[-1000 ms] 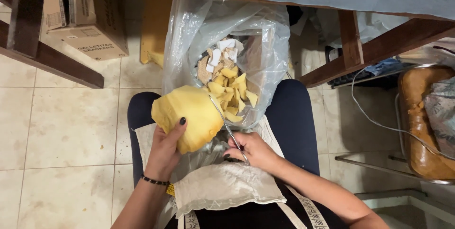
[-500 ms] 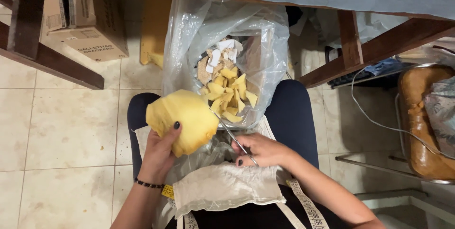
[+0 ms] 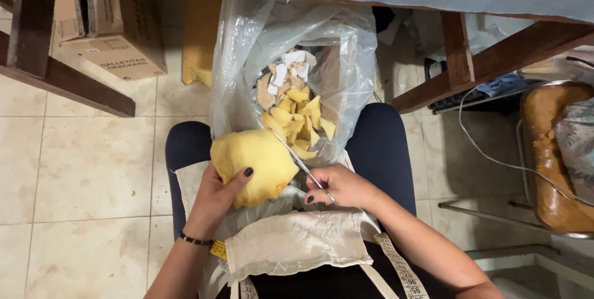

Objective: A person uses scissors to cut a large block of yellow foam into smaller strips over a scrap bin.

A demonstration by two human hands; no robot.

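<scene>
At nine o'clock, a brown cardboard box [image 3: 111, 39] was seen on the tiled floor behind a dark wooden table brace [image 3: 62, 82]. Lower, toward seven o'clock, the left hand [image 3: 216, 197] was cupped under a rounded yellow piece of foam [image 3: 253, 163], the fingers spread and pressed on its underside, a dark-nailed thumb laid on its front. A dark beaded bracelet [image 3: 195, 239] was worn at that wrist. The foam was held over the lap, at the mouth of a clear plastic bag [image 3: 346, 58] at twelve o'clock, in which yellow and white foam scraps [image 3: 297, 113] were heaped. Slim metal scissors [image 3: 297, 160] were laid against the foam's right edge, gripped by the right hand [image 3: 343, 187], fingers curled tight round the handles. A cream cloth apron [image 3: 297, 243] was spread at six o'clock, a measuring tape [image 3: 402, 268] trailing beside it. At three o'clock, a brown padded seat [image 3: 550, 169] was seen.
</scene>
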